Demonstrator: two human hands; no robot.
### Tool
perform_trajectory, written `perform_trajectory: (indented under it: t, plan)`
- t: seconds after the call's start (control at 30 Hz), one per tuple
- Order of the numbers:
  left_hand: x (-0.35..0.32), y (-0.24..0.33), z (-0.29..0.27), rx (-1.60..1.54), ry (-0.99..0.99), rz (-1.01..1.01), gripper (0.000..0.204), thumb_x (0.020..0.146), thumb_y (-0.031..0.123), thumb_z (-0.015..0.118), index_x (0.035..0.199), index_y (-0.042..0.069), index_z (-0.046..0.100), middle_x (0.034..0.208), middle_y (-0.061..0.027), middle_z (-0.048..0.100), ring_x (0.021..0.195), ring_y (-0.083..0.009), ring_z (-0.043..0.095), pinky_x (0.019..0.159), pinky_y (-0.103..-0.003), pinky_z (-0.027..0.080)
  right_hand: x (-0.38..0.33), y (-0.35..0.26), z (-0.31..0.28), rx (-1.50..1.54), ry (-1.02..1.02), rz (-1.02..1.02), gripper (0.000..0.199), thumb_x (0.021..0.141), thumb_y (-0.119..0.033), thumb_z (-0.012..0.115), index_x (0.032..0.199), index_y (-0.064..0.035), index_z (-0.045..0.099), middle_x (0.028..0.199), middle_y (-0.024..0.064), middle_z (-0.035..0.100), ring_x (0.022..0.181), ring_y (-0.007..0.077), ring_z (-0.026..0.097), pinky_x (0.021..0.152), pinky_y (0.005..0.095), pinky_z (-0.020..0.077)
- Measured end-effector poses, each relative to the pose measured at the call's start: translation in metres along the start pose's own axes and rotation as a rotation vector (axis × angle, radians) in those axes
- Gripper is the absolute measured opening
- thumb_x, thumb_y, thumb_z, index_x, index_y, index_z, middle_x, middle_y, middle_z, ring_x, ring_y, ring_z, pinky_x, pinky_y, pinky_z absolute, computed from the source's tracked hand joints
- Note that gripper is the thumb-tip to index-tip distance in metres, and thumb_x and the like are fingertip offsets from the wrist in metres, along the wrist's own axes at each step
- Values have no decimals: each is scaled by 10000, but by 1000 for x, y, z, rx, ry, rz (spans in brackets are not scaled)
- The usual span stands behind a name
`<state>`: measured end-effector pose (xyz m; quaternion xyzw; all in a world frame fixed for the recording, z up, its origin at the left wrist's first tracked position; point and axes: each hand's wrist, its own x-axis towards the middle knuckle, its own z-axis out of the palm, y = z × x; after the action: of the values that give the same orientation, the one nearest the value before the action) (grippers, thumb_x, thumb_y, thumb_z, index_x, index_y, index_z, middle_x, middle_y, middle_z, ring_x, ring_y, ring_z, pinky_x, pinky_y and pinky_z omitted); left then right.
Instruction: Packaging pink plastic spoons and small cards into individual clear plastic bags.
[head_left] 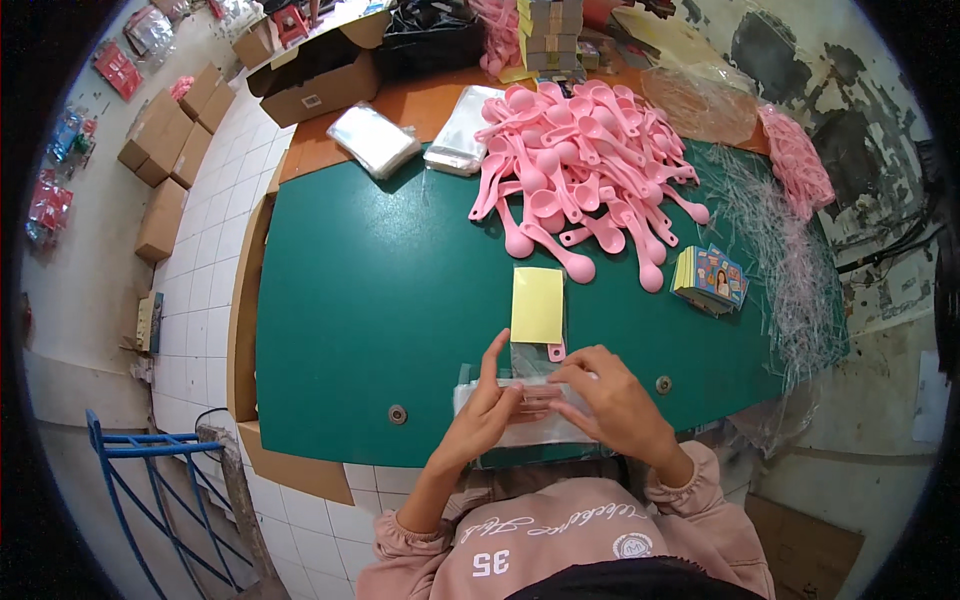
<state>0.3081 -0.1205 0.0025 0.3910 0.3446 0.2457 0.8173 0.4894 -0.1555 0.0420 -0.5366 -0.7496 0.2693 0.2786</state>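
At the near edge of the green table, my left hand (484,412) holds a clear plastic bag (530,428), its index finger stretched forward and its thumb on the bag. Some of its fingers seem to show through the film. My right hand (618,402) has its fingers bent and pinches the bag's other side. More clear film lies under both hands. Just beyond them is a clear packet with a yellow card (537,306) on top. The holed end of a pink measuring spoon (556,352) sticks out below that card.
A heap of pink spoons (585,150) covers the table's far side. Stacks of clear bags (374,140) lie left of it. A stack of printed cards (710,280) and tangled clear strips (775,250) are at right. An open carton (320,85) stands at the back left.
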Motion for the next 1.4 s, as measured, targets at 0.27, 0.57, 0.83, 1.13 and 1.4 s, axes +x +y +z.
perform_trajectory:
  t: [0.27, 0.57, 0.83, 1.13, 1.4]
  plan:
    - [2, -8, -8, 252, -18, 142, 595, 907, 39, 304, 1397, 150, -15, 1149, -151, 469, 976, -199, 527, 894, -348, 440, 11, 3, 20, 21, -12, -12, 192, 700, -95, 646, 857, -33, 556, 853, 109, 499, 845, 273, 492, 762, 372, 390]
    - [6, -6, -5, 98, 76, 108, 589, 869, 32, 360, 1401, 118, 122, 1039, -68, 491, 813, -96, 507, 734, -244, 445, 11, -2, 24, -129, -84, -165, 192, 674, -90, 628, 815, -33, 512, 807, 109, 476, 820, 264, 486, 686, 360, 363]
    - [16, -3, -1, 270, 91, 133, 506, 858, -12, 301, 1343, 123, 251, 812, -75, 589, 733, -110, 555, 658, -253, 458, -3, 2, -4, 180, -153, -202, 169, 667, -92, 632, 771, -56, 503, 761, 80, 468, 723, 241, 474, 668, 328, 349]
    - [17, 11, -3, 54, -86, -5, 360, 893, 17, 219, 1209, 22, 391, 1042, -175, 583, 974, -220, 588, 797, -276, 477, -71, 176, -229, 248, 636, 468, 137, 802, -118, 538, 876, -3, 538, 849, 94, 554, 794, 201, 532, 750, 338, 419]
    - [18, 6, 3, 23, -42, 18, 313, 901, 33, 227, 1079, -10, 481, 1023, -150, 591, 934, -180, 592, 779, -260, 469, -19, 48, -67, 57, 203, 205, 524, 594, -134, 741, 1046, -53, 487, 944, 122, 437, 882, 269, 498, 771, 347, 432]
